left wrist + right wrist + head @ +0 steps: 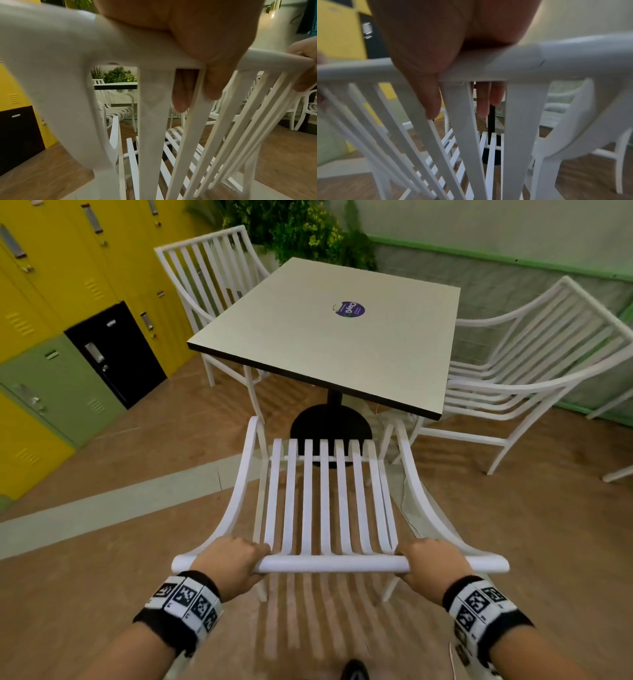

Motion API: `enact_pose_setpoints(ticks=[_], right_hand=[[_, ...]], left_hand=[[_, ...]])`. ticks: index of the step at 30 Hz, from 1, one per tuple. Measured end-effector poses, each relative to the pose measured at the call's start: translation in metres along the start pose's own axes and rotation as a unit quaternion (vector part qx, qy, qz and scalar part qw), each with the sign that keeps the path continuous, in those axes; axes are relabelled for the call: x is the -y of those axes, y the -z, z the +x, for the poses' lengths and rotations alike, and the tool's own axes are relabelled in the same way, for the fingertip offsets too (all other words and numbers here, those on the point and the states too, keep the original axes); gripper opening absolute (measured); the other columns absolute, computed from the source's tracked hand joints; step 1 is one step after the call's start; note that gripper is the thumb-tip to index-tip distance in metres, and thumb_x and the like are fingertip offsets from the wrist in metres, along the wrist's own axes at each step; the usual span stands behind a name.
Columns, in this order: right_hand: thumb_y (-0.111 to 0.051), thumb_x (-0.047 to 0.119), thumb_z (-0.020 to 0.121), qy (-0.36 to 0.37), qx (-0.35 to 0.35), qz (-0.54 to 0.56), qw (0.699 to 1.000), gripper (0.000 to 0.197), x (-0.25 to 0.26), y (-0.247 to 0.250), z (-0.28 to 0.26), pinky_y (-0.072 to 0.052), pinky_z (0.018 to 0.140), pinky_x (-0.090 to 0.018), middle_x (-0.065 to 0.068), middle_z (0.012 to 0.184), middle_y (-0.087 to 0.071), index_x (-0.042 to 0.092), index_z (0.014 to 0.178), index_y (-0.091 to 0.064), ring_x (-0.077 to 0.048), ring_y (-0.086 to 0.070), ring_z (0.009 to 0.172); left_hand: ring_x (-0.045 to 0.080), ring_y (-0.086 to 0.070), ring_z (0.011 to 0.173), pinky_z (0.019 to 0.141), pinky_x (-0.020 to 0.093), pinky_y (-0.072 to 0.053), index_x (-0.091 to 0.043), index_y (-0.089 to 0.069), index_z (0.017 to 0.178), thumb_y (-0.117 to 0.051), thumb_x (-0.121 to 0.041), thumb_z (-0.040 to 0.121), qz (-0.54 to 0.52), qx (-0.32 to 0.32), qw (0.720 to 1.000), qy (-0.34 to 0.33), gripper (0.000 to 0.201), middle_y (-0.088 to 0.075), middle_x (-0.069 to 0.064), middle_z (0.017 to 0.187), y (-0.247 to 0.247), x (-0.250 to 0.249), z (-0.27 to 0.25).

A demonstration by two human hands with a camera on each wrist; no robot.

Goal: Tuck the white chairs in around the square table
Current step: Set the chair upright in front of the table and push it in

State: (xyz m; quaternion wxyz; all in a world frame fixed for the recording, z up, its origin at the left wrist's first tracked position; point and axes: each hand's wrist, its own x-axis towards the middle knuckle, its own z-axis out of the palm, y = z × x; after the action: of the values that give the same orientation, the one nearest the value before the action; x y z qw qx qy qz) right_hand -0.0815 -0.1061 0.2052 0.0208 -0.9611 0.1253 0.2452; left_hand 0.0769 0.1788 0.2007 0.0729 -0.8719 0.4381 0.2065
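The near chair (329, 501) is gripped by its top rail (332, 564) with both hands, the left hand (228, 564) and the right hand (432, 564) set well apart and the fingers (179, 93) curled over the rail, presumably so that it can be pushed squarely toward the square table (329, 337). The chair is seen to be white, slatted and curved-armed, its seat front near the table's black base (330, 428), not yet tucked under. Two other chairs (212, 285) are placed at the table's sides
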Motion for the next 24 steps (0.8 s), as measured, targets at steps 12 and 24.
enact_pose_setpoints(ticks=[12, 24], right_hand=[[-0.051, 0.018, 0.090, -0.006, 0.037, -0.017, 0.999, 0.018, 0.023, 0.001, 0.006, -0.050, 0.076, -0.032, -0.003, 0.098, -0.068, 0.021, 0.105, -0.060, -0.019, -0.058, 0.079], [-0.045, 0.016, 0.091, -0.013, 0.030, 0.027, 0.999, 0.023, 0.152, 0.022, 0.032, -0.052, 0.077, -0.034, -0.007, 0.100, -0.068, 0.016, 0.109, -0.059, -0.022, -0.063, 0.086]], left_hand=[[0.014, -0.058, 0.073, 0.071, 0.028, -0.052, -0.028, -0.066, 0.098, -0.057, -0.025, 0.085, -0.010, 0.057, 0.997, 0.046, 0.016, -0.064, -0.005, 0.084, 0.000, -0.016, 0.027], [0.012, -0.064, 0.080, 0.070, 0.026, -0.051, -0.034, -0.066, 0.096, -0.055, -0.035, 0.082, 0.031, 0.059, 0.997, 0.043, 0.018, -0.069, -0.008, 0.089, 0.013, 0.120, 0.014]])
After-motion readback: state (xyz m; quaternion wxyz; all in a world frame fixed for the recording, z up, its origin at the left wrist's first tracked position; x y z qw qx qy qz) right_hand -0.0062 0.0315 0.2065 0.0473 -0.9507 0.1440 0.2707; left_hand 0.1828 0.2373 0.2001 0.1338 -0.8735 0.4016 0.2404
